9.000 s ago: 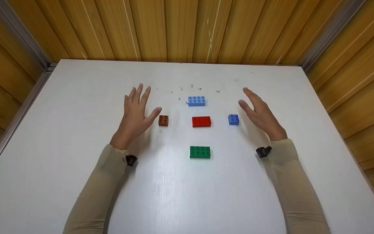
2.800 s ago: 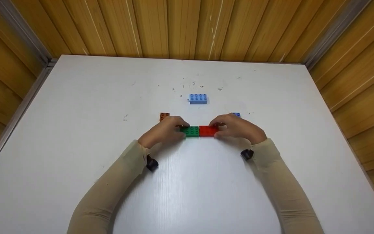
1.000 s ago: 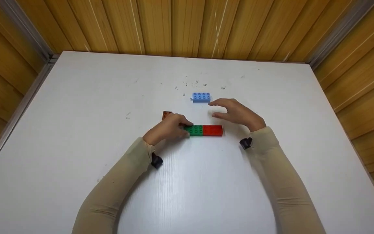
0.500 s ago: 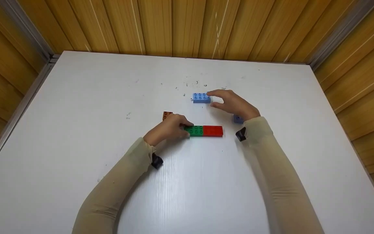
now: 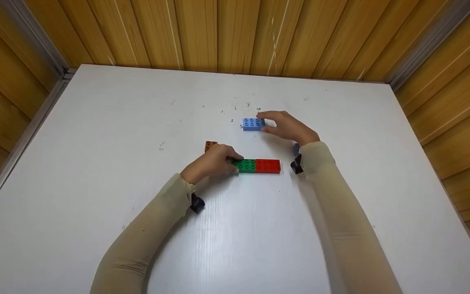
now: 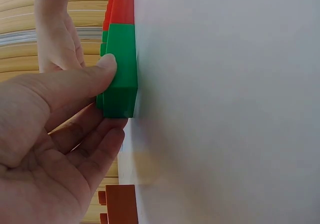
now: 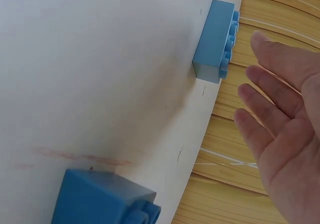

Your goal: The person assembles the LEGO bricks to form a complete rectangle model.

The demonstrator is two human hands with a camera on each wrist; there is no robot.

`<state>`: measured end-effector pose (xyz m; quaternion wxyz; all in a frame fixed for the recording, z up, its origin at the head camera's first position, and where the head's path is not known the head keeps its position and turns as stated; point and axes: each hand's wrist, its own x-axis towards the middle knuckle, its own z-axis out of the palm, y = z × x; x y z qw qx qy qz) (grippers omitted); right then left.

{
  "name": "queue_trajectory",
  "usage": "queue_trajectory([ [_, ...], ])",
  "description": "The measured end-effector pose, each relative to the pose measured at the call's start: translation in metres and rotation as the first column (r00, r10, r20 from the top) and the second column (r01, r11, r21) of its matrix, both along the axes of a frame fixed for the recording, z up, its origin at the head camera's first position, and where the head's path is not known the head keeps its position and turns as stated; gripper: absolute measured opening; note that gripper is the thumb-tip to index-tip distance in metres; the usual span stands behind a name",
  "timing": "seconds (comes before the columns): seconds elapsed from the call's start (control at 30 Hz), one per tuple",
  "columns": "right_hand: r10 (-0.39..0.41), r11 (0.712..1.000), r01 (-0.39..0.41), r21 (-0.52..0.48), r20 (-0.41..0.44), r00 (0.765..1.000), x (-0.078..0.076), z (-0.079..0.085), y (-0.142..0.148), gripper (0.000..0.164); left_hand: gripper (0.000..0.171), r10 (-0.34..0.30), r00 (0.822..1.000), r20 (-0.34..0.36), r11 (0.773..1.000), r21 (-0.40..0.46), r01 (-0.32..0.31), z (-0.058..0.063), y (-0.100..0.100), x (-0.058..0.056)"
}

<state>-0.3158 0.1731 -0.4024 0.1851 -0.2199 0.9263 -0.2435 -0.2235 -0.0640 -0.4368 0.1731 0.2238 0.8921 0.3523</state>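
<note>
Pale-blue rectangular plastic brick [image 5: 251,125] straight off the fingertips of the right hand [image 5: 286,126], stubby darker-blue plastic brick [image 7: 90,199] crowding its wrist! Red rectangular plastic brick [image 5: 268,165] bars the left hand's [image 5: 212,161] right side; behind and between both, white tabletop [image 5: 235,237] runs free.

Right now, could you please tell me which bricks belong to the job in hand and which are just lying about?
In the job, it seems:
green brick, pinched by the left hand
red brick, end to end with it
light blue brick, right hand poised at its end

Lying about, apparently:
brown brick, held by neither hand
small blue brick, likewise
</note>
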Motion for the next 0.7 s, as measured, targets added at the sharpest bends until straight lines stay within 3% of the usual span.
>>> queue_trajectory([
  [0.23, -0.035, 0.999, 0.034, 0.021, 0.037, 0.999, -0.003, -0.003, -0.005, 0.051, 0.039, -0.002, 1.000, -0.001, 1.000, 0.003, 0.002, 0.000, -0.001, 0.000],
  [0.7, -0.027, 0.999, 0.027, 0.034, 0.008, 1.000, -0.009, -0.011, -0.007, 0.047, 0.038, -0.032, 0.998, -0.051, 0.999, 0.033, 0.034, 0.000, -0.003, 0.001],
])
